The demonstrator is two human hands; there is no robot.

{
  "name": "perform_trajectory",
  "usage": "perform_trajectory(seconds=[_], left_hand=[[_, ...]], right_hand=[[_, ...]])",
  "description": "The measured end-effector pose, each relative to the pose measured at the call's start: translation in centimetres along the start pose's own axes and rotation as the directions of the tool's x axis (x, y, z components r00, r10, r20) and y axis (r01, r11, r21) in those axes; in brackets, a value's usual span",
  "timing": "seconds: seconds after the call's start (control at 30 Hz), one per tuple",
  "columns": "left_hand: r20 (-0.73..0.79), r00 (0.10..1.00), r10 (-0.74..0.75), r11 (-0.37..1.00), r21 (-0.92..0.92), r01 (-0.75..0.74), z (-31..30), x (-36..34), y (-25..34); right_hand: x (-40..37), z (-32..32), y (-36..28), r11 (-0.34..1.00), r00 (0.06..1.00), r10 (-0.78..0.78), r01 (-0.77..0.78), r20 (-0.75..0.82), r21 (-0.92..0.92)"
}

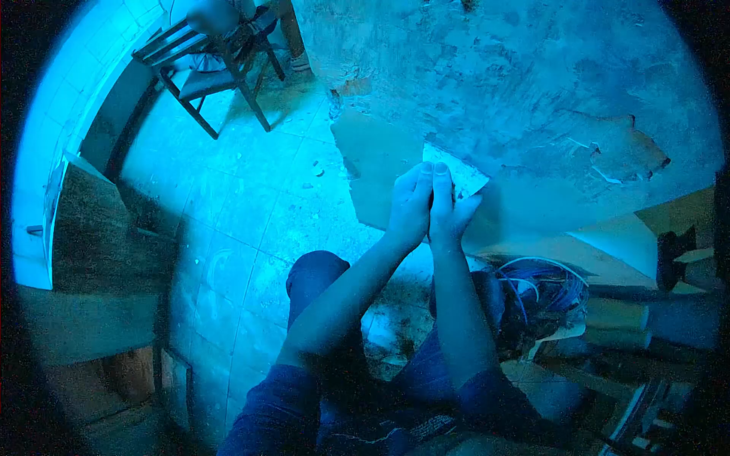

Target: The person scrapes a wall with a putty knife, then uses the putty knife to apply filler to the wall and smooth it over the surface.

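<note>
Both of my hands are together in front of me, holding a pale flat piece (469, 176) with an angular outline. My left hand (411, 201) is closed at its near left edge, thumb on top. Pressed against it, my right hand (450, 207) grips the same piece, its thumb also on top. The fingers beneath are mostly hidden. Behind the piece is a wall (517, 91) with worn, peeling plaster. Whether the piece touches the wall I cannot tell.
A wooden chair (209, 80) stands on the tiled floor (251, 197) at the upper left, with a person (220, 19) by it. A bundle of cables (536, 292) lies to the right of my knees. Dark furniture (95, 228) stands at the left.
</note>
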State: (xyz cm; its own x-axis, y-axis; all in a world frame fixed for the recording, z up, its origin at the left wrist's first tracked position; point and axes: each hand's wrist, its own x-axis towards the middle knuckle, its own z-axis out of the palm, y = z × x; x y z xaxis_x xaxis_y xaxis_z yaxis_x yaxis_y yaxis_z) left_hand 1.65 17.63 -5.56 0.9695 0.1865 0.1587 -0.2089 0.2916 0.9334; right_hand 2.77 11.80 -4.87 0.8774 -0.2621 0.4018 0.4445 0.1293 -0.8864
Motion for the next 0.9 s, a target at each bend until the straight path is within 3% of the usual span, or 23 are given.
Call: perform_trajectory(seconds=[0.07, 0.17, 0.3, 0.47, 0.57, 0.77, 0.9], left_hand=[[-0.012, 1.0, -0.003, 1.0, 0.014, 0.003, 0.1, 0.0, -0.2], [-0.035, 0.999, 0.023, 0.998, 0.061, -0.02, 0.4, -0.2, 0.6], [-0.061, 0.996, 0.06, 0.991, 0.127, -0.052, 0.3, -0.4, 0.8], [-0.05, 0.998, 0.036, 0.992, 0.123, -0.03, 0.1, -0.3, 0.9], [-0.03, 0.999, 0.036, 0.997, 0.072, -0.033, 0.1, -0.2, 1.2], [-0.033, 0.999, 0.022, 0.997, 0.078, -0.02, -0.2, 0.0, 1.5], [0.006, 1.0, -0.018, 0.998, 0.062, 0.018, -0.4, -0.1, 2.0]], right_hand=[[0.1, -0.4, 0.0, 0.992, 0.992, 0.117, -0.119, 0.048, 0.048], [-0.2, -0.5, 0.9, 0.979, 0.982, 0.191, -0.191, 0.001, 0.069], [-0.5, 0.1, 2.1, 0.957, 0.978, 0.19, -0.166, -0.083, 0.239], [-0.7, -0.1, 0.9, 0.972, 0.976, 0.216, -0.214, -0.004, 0.091], [-0.6, 0.1, 1.3, 0.99, 0.993, 0.12, -0.119, -0.02, 0.075], [-0.9, 0.5, 1.0, 0.974, 0.978, 0.207, -0.204, -0.027, 0.094], [-1.2, 0.4, 2.7, 0.978, 0.981, 0.183, -0.175, -0.067, 0.11]])
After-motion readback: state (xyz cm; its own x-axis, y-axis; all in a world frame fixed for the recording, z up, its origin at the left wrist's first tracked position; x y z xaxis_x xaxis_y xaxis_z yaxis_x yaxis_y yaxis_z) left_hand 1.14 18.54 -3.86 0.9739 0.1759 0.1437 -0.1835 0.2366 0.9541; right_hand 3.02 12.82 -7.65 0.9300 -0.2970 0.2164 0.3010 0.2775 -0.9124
